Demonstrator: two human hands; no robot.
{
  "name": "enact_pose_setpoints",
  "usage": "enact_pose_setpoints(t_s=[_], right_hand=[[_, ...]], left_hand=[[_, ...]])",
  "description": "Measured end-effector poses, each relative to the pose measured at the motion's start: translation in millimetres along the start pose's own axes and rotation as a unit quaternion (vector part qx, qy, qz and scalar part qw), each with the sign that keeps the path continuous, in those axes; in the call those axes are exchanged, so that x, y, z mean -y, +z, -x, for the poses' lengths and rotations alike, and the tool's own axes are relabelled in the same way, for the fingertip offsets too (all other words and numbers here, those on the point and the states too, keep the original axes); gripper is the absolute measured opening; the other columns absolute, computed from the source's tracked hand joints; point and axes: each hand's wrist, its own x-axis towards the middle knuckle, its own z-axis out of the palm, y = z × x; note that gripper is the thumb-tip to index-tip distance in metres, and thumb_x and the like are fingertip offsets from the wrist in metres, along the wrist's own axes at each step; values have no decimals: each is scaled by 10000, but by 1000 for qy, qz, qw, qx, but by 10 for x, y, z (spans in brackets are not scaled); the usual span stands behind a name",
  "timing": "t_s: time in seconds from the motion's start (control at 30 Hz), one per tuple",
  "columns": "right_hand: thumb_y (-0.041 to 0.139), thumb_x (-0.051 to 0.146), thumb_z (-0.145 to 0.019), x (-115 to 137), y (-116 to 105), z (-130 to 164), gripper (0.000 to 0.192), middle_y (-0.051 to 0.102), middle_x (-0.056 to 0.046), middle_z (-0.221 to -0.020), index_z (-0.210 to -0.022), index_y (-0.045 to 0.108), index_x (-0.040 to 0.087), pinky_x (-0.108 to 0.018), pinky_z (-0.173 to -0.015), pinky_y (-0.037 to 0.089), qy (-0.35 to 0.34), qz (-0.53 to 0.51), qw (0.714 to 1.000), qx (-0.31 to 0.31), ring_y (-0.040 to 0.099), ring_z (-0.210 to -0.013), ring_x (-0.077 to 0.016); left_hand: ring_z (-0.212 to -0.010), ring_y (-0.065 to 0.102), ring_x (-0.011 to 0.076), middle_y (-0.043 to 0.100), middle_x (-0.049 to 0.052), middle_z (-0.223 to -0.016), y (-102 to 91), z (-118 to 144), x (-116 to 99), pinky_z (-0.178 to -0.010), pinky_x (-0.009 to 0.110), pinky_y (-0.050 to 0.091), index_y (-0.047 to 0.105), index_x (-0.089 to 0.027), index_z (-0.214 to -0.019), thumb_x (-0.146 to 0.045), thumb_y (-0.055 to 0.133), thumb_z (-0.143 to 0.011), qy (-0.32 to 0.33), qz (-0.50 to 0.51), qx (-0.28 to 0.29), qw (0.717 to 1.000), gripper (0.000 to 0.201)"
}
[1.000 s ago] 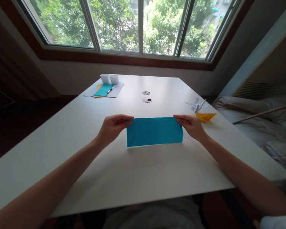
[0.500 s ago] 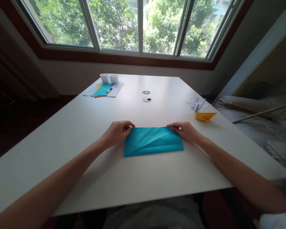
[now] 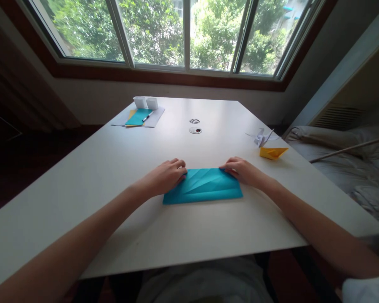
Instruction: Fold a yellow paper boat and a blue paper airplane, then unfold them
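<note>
A blue sheet of paper, folded into a wide rectangle with slanting crease lines, lies near the front of the white table. My left hand covers its upper left part, fingers curled together on the far edge; the thumb is mostly hidden. At the far right corner, my right hand pinches the paper between thumb and fingers. Right of that hand stands a folded yellow paper boat, with a white paper crane just behind it.
At the table's back left lie a blue sheet, yellow and white sheets, and a pen. Two small white containers stand behind them. Two round inserts are set in the tabletop. A window is beyond.
My left hand has slid right along the paper's far edge, its fingers now more curled over it. The right hand stays at the far right corner, shifted only slightly.
</note>
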Motion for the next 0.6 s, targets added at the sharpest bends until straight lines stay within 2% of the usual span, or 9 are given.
enact_pose_setpoints(t_s=[0.1, 0.3, 0.5, 0.6], right_hand=[[424, 179, -868, 8, -3, -2, 294, 627, -87, -951, -1063, 643, 196, -300, -778, 467, 4, 8, 1000, 6, 580, -874, -188], [420, 188, -871, -8, 13, -9, 296, 626, -83, -967, -1072, 637, 210, -303, -779, 466, 0, 24, 1000, 9, 577, -881, -188], [422, 202, -879, 43, -33, -35, 278, 648, -85, -941, -1037, 650, 194, -326, -772, 459, -17, 86, 996, 24, 564, -885, -207], [432, 205, -877, 86, -79, -74, 266, 634, -91, -1016, -1026, 652, 203, -371, -803, 443, -42, 132, 990, 31, 555, -935, -231]], left_hand=[[-909, 535, 212, 581, 113, -974, 36, -53, -24, -800, 334, 429, 595, -127, -930, -245, 371, -909, 1, 2, 7, 1000, 255], [-1069, 507, 234, 514, 85, -1236, 86, -82, -81, -889, 383, 383, 512, -264, -1193, -135, 321, -905, 73, 42, 3, 996, 368], [-1121, 502, 209, 547, 101, -1233, 107, -97, -177, -948, 319, 393, 584, -164, -1103, -149, 347, -899, 85, 137, -10, 987, 313], [-1125, 505, 205, 548, 106, -1234, 99, -86, -188, -950, 313, 405, 571, -150, -1120, -212, 348, -917, 75, 151, -13, 986, 308]])
